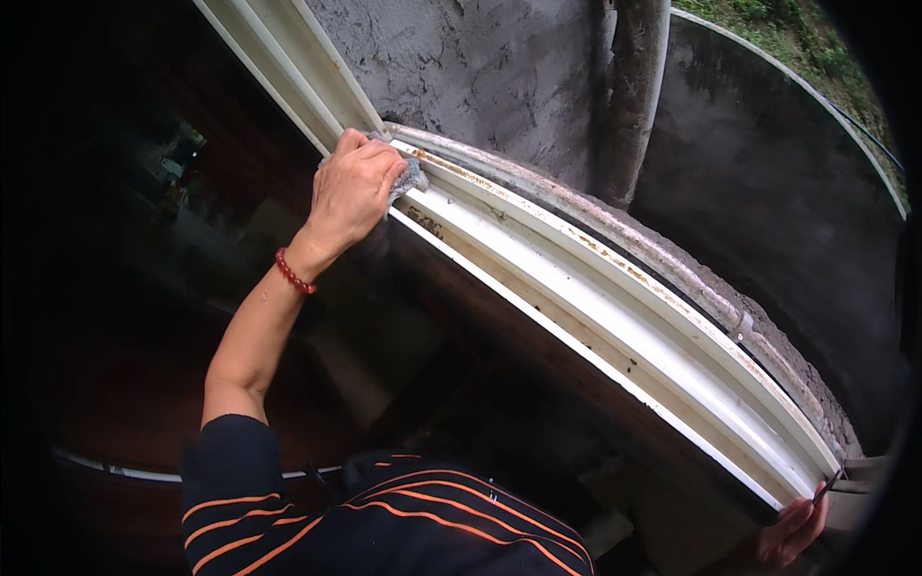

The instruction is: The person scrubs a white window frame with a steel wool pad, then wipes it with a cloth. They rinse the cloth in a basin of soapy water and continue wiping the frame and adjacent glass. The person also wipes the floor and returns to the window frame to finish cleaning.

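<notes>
My left hand (353, 185), with a red bead bracelet on its wrist, presses a crumpled grey cloth (409, 176) into the corner of a white window frame. Under the cloth, the sill track (490, 223) meets the side track (288, 65). Dirt specks and rust-brown stains mark the sill's grooves and outer rail. At the track's far right end, my right hand (792, 529) is partly in shadow. It holds a thin dark tool (828, 486), whose exact kind I cannot tell, with its tip by the end of the rail.
A weathered pipe (576, 198) with a clamp runs along the sill's outer side. Beyond it stand a rough grey cement wall (475, 72) and an upright pipe (641, 108). Green plants (785, 32) show past a dark wall (756, 158). The room side is very dark.
</notes>
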### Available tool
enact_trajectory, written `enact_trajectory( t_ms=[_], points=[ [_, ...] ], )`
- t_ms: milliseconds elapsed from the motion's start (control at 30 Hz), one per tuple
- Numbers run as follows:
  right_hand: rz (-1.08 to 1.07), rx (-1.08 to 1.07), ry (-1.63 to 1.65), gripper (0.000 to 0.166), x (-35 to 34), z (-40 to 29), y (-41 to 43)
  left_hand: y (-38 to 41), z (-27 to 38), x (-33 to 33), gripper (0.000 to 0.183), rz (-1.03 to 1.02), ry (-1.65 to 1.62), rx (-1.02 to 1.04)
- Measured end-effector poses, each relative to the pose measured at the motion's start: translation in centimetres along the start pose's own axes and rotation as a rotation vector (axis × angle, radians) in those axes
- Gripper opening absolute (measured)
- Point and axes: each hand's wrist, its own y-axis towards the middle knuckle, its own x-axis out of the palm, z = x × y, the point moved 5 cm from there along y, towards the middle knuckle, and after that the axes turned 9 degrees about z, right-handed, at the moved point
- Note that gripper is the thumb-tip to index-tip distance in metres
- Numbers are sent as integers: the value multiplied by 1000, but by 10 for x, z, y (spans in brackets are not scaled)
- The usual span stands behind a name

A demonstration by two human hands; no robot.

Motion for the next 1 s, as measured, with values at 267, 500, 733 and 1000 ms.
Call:
enact_trajectory(
  t_ms=[267,500,733,1000],
  points=[
    [236,-486,-59,30,28,-68,5,15,86,7,17,-64,-140,41],
    [271,-544,64,28,29,-64,7,17,233,-18,14,0,-626,195],
    [315,-557,-35,27,33,-70,4,27,272,-43,17,163,-1256,131],
    [284,-544,-61,28,30,-67,4,52,45,-62,16,350,-790,-257]
  ],
)
